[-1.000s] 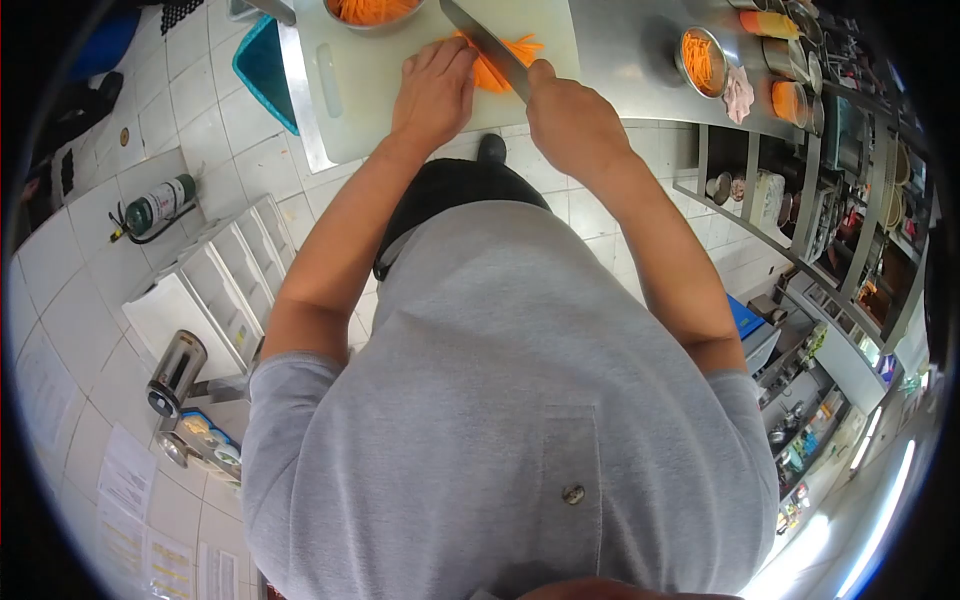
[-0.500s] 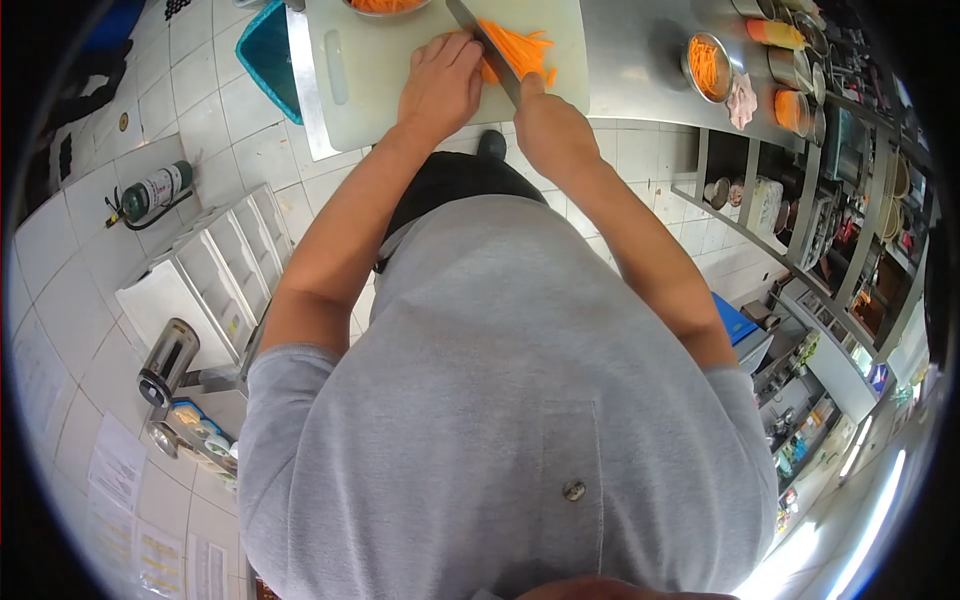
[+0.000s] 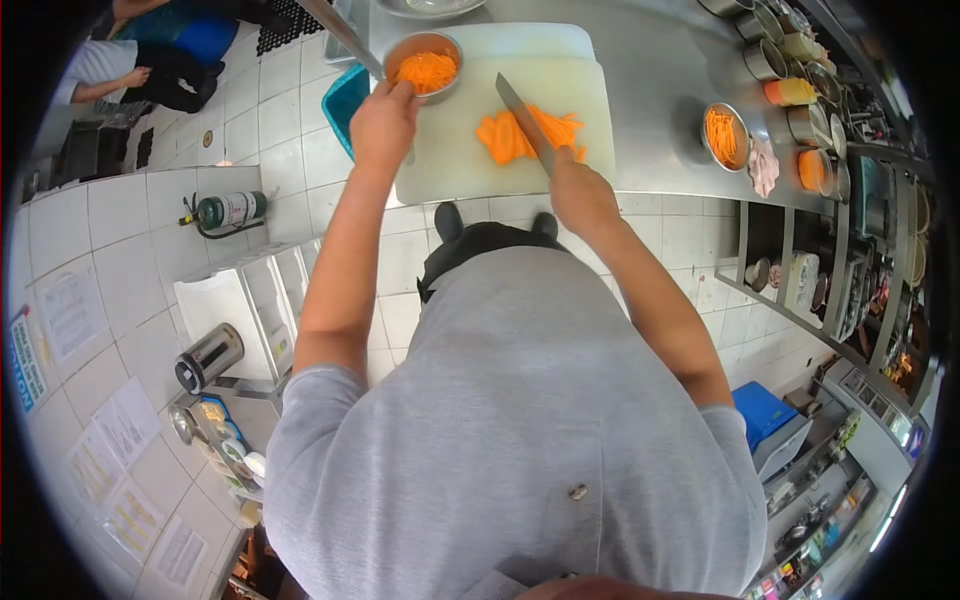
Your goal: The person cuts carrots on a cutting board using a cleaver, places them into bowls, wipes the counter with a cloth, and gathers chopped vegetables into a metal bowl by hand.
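My left hand point(image 3: 386, 122) is closed at the near left rim of a round metal bowl point(image 3: 455, 80), its fingertips partly hidden. Shredded carrot point(image 3: 425, 70) fills this bowl, which stands at the upper left of the pale cutting board point(image 3: 450, 165). In my right hand point(image 3: 582, 196) is the handle of a kitchen knife point(image 3: 520, 112), its blade pointing away and to the left. The blade lies between sliced carrot point(image 3: 500, 138) on its left and a fan of carrot strips point(image 3: 560, 128) on its right.
A second bowl of carrot strips point(image 3: 720, 138) stands on the steel counter point(image 3: 655, 120), beside a pinkish cloth point(image 3: 763, 168). Several containers line the right edge. A teal bin point(image 3: 340, 112) is left of the board. Another person point(image 3: 130, 75) stands at far left.
My left hand has left the carrot and moved left to the bowl. My right hand still holds the knife at the carrot. The view has tilted, showing more of the counter and another person.
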{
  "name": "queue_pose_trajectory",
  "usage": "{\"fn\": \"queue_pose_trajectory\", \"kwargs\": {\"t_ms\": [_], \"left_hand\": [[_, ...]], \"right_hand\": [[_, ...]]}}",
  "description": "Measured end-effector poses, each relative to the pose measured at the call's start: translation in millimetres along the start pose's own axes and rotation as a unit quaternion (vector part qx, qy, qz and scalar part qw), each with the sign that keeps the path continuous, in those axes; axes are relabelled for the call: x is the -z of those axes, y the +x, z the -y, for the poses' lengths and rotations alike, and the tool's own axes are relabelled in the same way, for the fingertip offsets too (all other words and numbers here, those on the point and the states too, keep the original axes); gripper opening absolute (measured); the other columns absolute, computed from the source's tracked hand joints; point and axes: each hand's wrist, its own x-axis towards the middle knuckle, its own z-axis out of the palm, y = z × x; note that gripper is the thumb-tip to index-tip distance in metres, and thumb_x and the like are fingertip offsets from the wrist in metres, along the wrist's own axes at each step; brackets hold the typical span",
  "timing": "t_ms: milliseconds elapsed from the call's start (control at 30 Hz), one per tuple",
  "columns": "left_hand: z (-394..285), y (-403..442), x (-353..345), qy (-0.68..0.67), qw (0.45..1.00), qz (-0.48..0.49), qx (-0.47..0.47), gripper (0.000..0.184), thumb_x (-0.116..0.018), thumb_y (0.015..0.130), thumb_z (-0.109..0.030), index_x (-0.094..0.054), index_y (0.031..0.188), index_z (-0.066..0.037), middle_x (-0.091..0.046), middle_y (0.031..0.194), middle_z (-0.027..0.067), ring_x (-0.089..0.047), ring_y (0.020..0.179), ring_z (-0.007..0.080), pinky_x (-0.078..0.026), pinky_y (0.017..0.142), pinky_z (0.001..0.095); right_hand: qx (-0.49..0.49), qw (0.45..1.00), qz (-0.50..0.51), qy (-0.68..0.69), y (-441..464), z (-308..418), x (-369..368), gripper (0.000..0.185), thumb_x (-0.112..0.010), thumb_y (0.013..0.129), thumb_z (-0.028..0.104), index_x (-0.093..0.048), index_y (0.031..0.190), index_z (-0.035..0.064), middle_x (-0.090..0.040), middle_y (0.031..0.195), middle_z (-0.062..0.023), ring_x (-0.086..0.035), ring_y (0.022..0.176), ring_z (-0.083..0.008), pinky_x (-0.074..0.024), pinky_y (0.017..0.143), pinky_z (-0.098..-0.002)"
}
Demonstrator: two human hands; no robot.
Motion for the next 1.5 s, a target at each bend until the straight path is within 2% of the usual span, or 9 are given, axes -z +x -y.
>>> {"fn": "queue_pose_trajectory", "kwargs": {"t_ms": [233, 300, 400, 567, 767, 867, 1067, 1267, 1500], "left_hand": [[-57, -35, -16, -0.015, 0.999, -0.010, 0.040, 0.026, -0.076, 0.098, -0.015, -0.073, 0.122, -0.006, -0.071, 0.121, 0.0152, -0.070, 0.107, 0.0421, -0.060, 0.087, 0.0512], [-72, -46, -50, -0.168, 0.975, 0.037, -0.141, 0.025, -0.074, 0.094, -0.008, -0.074, 0.120, -0.005, -0.071, 0.119, 0.0136, -0.066, 0.111, 0.0400, -0.057, 0.096, 0.0489], [-84, -47, -76, -0.163, 0.972, 0.074, -0.153, 0.025, -0.074, 0.091, -0.004, -0.074, 0.116, -0.004, -0.070, 0.119, 0.0122, -0.063, 0.112, 0.0378, -0.056, 0.099, 0.0455], [-76, -47, -84, -0.156, 0.974, 0.077, -0.144, 0.024, -0.074, 0.091, -0.003, -0.073, 0.115, -0.003, -0.070, 0.120, 0.0117, -0.062, 0.111, 0.0372, -0.055, 0.100, 0.0454], [-78, -54, -88, -0.192, 0.971, 0.038, -0.140, 0.023, -0.073, 0.092, -0.004, -0.074, 0.115, -0.003, -0.070, 0.120, 0.0128, -0.062, 0.112, 0.0379, -0.055, 0.101, 0.0465], [-75, -54, -91, -0.187, 0.973, 0.041, -0.131, 0.025, -0.073, 0.093, -0.004, -0.074, 0.117, -0.004, -0.070, 0.120, 0.0127, -0.062, 0.114, 0.0382, -0.055, 0.101, 0.0465], [-76, -52, -88, -0.208, 0.968, 0.051, -0.130, 0.024, -0.070, 0.093, 0.000, -0.074, 0.116, -0.004, -0.069, 0.121, 0.0113, -0.062, 0.114, 0.0382, -0.055, 0.101, 0.0461], [-75, -54, -85, -0.194, 0.970, 0.091, -0.116, 0.026, -0.067, 0.092, 0.003, -0.074, 0.116, -0.004, -0.068, 0.121, 0.0109, -0.061, 0.114, 0.0381, -0.055, 0.101, 0.0459], [-75, -51, -87, -0.202, 0.971, 0.071, -0.111, 0.024, -0.068, 0.092, 0.002, -0.073, 0.115, -0.003, -0.068, 0.118, 0.0119, -0.061, 0.113, 0.0394, -0.056, 0.099, 0.0476]], "right_hand": [[0.046, 0.997, -0.019, -0.053, -14, 10, 32, 0.020, -0.053, 0.100, 0.003, -0.057, 0.119, -0.0049, -0.076, 0.091, -0.0272, -0.077, 0.088, -0.0473, -0.0600, 0.080, -0.0586], [0.046, 0.997, -0.014, -0.066, -20, 19, 38, 0.021, -0.053, 0.101, 0.003, -0.058, 0.119, -0.0053, -0.076, 0.091, -0.0273, -0.077, 0.088, -0.0473, -0.0602, 0.079, -0.0586], [0.032, 0.996, 0.006, -0.079, -18, 21, 23, 0.022, -0.052, 0.101, 0.004, -0.058, 0.120, -0.0063, -0.077, 0.093, -0.0278, -0.077, 0.088, -0.0474, -0.0604, 0.080, -0.0587], [0.046, 0.996, -0.014, -0.078, 14, 8, -19, 0.022, -0.053, 0.104, 0.008, -0.055, 0.121, -0.0063, -0.077, 0.094, -0.0272, -0.076, 0.089, -0.0476, -0.0601, 0.081, -0.0579], [0.029, 0.993, 0.023, -0.109, -17, 38, 33, 0.022, -0.051, 0.103, 0.005, -0.057, 0.121, -0.0052, -0.078, 0.098, -0.0282, -0.078, 0.094, -0.0467, -0.0617, 0.084, -0.0567], [0.036, 0.995, -0.016, -0.088, 0, 15, -18, 0.023, -0.052, 0.104, 0.006, -0.055, 0.123, -0.0059, -0.077, 0.095, -0.0282, -0.077, 0.090, -0.0473, -0.0601, 0.082, -0.0590], [0.039, 0.996, 0.011, -0.086, -1, 31, 27, 0.024, -0.052, 0.103, 0.007, -0.055, 0.124, -0.0057, -0.077, 0.097, -0.0284, -0.077, 0.092, -0.0485, -0.0597, 0.084, -0.0595], [0.017, 0.999, -0.001, -0.051, 9, 24, -16, 0.023, -0.054, 0.102, 0.005, -0.056, 0.122, -0.0049, -0.077, 0.098, -0.0283, -0.077, 0.091, -0.0484, -0.0600, 0.083, -0.0583], [0.035, 0.997, 0.001, -0.070, -9, 37, 9, 0.020, -0.051, 0.103, 0.005, -0.059, 0.118, -0.0051, -0.079, 0.096, -0.0278, -0.079, 0.094, -0.0456, -0.0614, 0.083, -0.0577]]}}
